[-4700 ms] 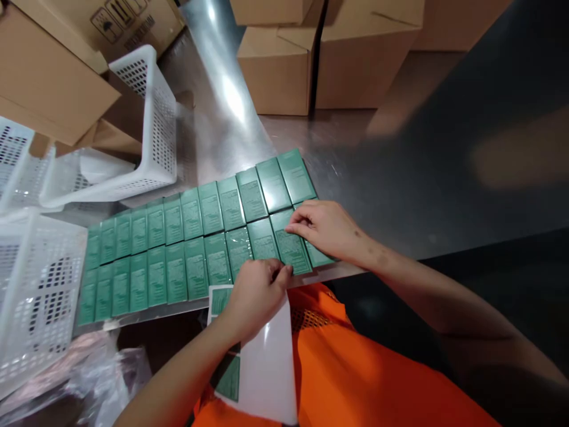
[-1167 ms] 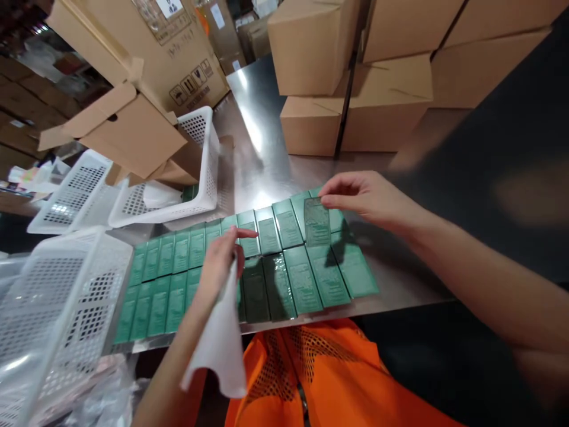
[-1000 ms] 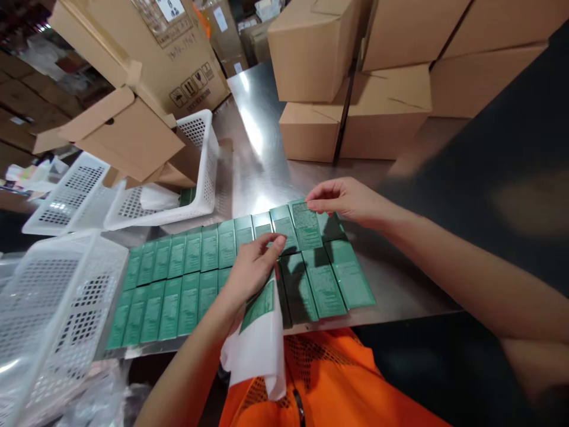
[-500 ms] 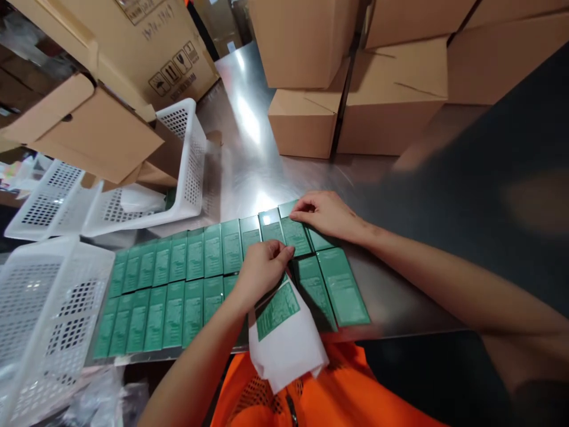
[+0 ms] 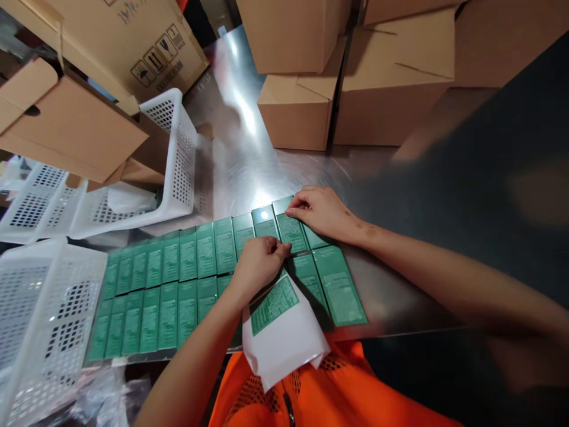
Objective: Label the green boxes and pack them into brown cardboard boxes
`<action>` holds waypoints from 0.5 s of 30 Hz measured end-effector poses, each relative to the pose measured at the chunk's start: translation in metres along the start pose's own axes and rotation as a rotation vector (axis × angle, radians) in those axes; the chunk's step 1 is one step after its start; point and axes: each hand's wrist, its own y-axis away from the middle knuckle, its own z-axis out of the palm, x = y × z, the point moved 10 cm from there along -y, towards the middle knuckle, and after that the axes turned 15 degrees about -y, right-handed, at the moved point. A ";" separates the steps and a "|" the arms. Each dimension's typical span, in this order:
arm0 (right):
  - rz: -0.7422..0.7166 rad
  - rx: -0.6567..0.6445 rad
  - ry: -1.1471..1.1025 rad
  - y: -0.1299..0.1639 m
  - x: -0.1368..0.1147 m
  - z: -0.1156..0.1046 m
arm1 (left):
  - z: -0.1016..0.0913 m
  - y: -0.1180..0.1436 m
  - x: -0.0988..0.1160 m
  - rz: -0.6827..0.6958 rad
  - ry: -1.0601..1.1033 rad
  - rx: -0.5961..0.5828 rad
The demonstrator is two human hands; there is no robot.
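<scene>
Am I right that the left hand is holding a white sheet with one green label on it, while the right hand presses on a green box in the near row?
Not quite. In the head view the right hand presses on a green box in the far row, not the near one. The rest holds: the left hand holds the white sheet with one green label on it.

The bench (image 5: 249, 160) has bare steel between the far row of green boxes (image 5: 186, 279) and the stacked cartons (image 5: 302, 107); a hand could pass there. To the right of the green boxes the bench top also lies open, running to a dark surface (image 5: 466, 196). On the left, white baskets (image 5: 173, 154) and an open carton (image 5: 75, 124) close the way. The near edge is taken up by both forearms and a white sheet (image 5: 288, 344) hanging over it.
</scene>
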 end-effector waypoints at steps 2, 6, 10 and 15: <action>-0.009 0.007 0.005 -0.001 0.001 0.000 | 0.000 -0.001 0.000 -0.001 -0.009 -0.006; -0.025 0.015 0.009 -0.001 0.000 0.001 | 0.000 -0.004 0.001 -0.003 -0.029 -0.029; -0.039 0.011 0.062 0.003 -0.004 0.004 | -0.003 -0.008 0.006 -0.001 -0.075 -0.044; -0.100 0.098 0.104 0.009 -0.006 0.002 | -0.007 -0.012 0.011 0.037 -0.129 -0.055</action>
